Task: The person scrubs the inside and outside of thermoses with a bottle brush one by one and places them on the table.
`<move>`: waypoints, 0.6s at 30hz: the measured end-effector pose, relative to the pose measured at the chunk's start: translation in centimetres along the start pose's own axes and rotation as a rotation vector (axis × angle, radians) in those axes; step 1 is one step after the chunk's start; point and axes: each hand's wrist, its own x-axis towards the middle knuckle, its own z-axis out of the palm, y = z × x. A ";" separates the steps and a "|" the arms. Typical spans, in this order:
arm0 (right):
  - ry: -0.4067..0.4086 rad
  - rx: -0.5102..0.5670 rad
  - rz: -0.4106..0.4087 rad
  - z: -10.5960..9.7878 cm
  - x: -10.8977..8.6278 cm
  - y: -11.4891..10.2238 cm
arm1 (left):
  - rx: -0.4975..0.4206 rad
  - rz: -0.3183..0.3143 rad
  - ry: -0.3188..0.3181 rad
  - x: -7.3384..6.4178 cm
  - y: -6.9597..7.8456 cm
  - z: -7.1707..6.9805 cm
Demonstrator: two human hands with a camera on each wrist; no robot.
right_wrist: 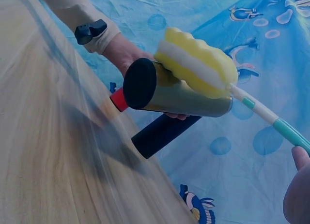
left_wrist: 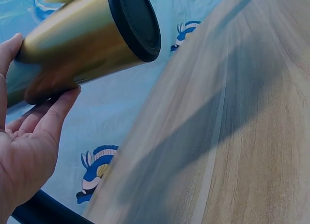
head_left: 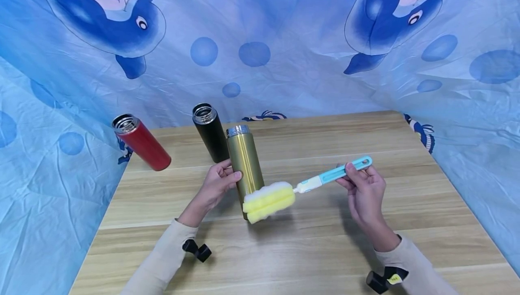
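My left hand (head_left: 213, 186) grips a gold steel thermos bottle (head_left: 247, 157) around its side, thumb across the front. The bottle is nearly upright, its silver-rimmed mouth at the top. In the left wrist view its black base (left_wrist: 138, 25) hangs above the table, with a shadow below. My right hand (head_left: 367, 195) pinches the blue and white handle (head_left: 341, 172) of a sponge bottle brush. Its yellow and white sponge head (head_left: 270, 201) points left and overlaps the lower part of the gold bottle in the head view. In the right wrist view the sponge lies alongside the bottle's wall.
A black thermos bottle (head_left: 212, 135), lidless, stands just behind the gold one. Farther left, a red lidless thermos bottle (head_left: 145, 144) stands near the edge of the wooden table (head_left: 325, 245). Blue dolphin-print sheeting (head_left: 300, 74) hangs behind and at both sides.
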 end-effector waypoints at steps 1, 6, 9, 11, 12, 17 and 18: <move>-0.009 0.003 0.000 0.0 -0.1 0.0 | 0.003 0.000 0.004 0.0 0.0 0.0; -0.080 0.014 -0.005 -0.2 -0.3 -0.1 | 0.022 -0.004 0.001 0.1 0.0 0.0; -0.115 0.013 -0.007 -0.3 -0.3 -0.1 | 0.051 -0.009 -0.024 0.0 0.0 -0.1; -0.133 0.027 -0.008 -0.4 -0.3 -0.1 | 0.073 -0.009 -0.042 0.0 -0.1 -0.1; -0.137 0.026 -0.009 -0.4 -0.2 -0.1 | 0.082 -0.009 -0.051 0.0 -0.1 -0.1; -0.132 0.043 -0.008 -0.4 0.0 -0.1 | 0.093 -0.002 -0.070 0.0 -0.3 0.1; -0.126 0.043 -0.010 -0.4 0.1 -0.1 | 0.091 -0.001 -0.071 0.0 -0.4 0.1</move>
